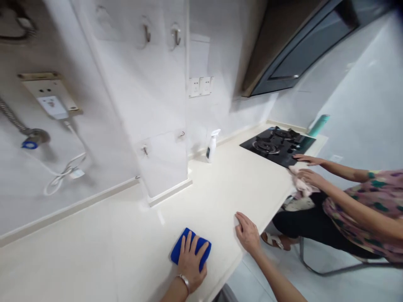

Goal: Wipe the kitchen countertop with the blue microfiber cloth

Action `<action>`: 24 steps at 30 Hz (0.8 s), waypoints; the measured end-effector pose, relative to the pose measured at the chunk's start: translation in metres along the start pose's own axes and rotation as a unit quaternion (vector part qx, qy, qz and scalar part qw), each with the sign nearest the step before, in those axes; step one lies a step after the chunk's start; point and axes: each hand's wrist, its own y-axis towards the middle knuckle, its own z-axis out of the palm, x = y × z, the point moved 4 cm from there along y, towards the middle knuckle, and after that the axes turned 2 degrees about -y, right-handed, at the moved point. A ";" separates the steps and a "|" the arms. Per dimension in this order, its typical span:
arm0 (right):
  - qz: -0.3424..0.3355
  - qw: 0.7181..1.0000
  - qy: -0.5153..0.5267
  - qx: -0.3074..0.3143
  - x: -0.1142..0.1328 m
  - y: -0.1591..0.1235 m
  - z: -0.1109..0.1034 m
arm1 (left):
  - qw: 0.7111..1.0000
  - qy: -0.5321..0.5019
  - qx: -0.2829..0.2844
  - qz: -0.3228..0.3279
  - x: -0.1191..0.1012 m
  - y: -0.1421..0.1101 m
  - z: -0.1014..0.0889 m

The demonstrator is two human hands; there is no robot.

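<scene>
My left hand (190, 261), with a silver bracelet at its wrist, presses down on a folded blue cloth (179, 248) on the white countertop (214, 197). Its fingers spread over the top of the cloth and the thumb lies along the right side. Farther right, my right hand (248, 233) rests on the countertop near its front edge. The fingers there lie stretched out and bent a little, and I see nothing in them.
Against the wall stands a white spray bottle (212, 147). A black gas hob (278, 144) is set in the far end, under a range hood (283, 54). Another person sits at right, hands by the hob and a pink cloth (302, 185). A cable (64, 172) hangs at left.
</scene>
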 end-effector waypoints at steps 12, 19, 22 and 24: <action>0.013 0.999 -0.020 0.035 -0.002 -0.006 -0.007 | 0.905 0.168 -0.089 -0.382 0.148 -0.271 -0.104; 0.009 0.998 -0.034 0.061 -0.006 -0.008 -0.008 | 0.765 0.183 -0.149 -0.600 0.164 -0.258 -0.112; 0.028 0.996 -0.039 0.080 -0.009 -0.008 -0.007 | 0.802 0.184 -0.163 -0.544 0.162 -0.233 -0.104; 0.043 0.994 -0.038 0.090 -0.010 -0.008 -0.007 | 0.841 0.179 -0.156 -0.487 0.172 -0.219 -0.102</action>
